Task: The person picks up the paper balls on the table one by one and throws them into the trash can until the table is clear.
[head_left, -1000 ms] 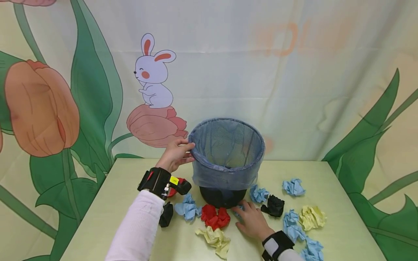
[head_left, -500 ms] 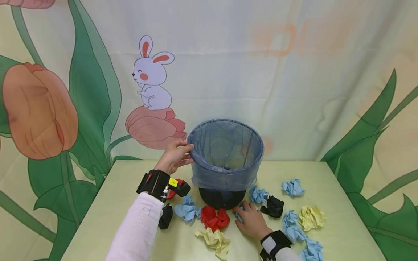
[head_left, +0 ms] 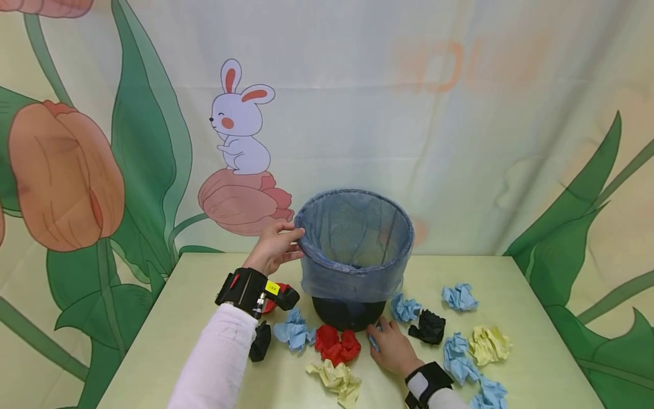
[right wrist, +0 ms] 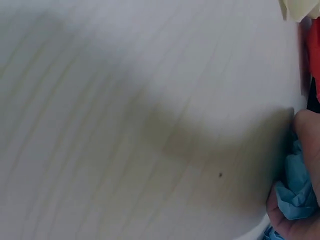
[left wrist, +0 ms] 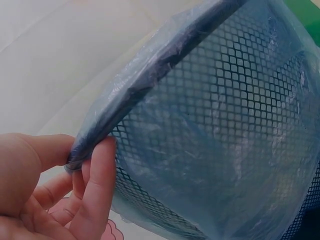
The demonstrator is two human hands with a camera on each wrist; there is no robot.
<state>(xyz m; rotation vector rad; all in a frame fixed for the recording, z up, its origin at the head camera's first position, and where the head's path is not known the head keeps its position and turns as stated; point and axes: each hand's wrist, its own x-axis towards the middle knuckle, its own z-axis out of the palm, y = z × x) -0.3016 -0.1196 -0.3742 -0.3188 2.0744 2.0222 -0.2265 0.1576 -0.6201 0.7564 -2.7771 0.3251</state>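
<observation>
A dark mesh wastebasket (head_left: pixel 349 313) stands upright on the table, lined with a translucent blue plastic bag (head_left: pixel 352 284) folded over its rim. My left hand (head_left: pixel 273 247) pinches the lined rim at the left side, thumb and fingers on either side of it in the left wrist view. At the basket's lower right, my right hand (head_left: pixel 394 347) has its fingers curled round a crumpled blue paper ball (right wrist: pixel 296 187), mostly covered by the hand. Just left of that hand lies a red paper ball (head_left: pixel 337 345), with a yellow one (head_left: pixel 337 382) in front of it.
To the right lie a black paper ball (head_left: pixel 428 328), a yellow one (head_left: pixel 489 345) and several blue ones (head_left: pixel 460 297). On the left are a blue ball (head_left: pixel 294 330), a black one (head_left: pixel 260 342) and a red one (head_left: pixel 277 296) partly behind the wrist camera. A printed curtain (head_left: pixel 460 142) hangs behind the table.
My right hand's fingers have drawn in round the blue paper ball beside the basket. The left hand keeps its grip on the rim.
</observation>
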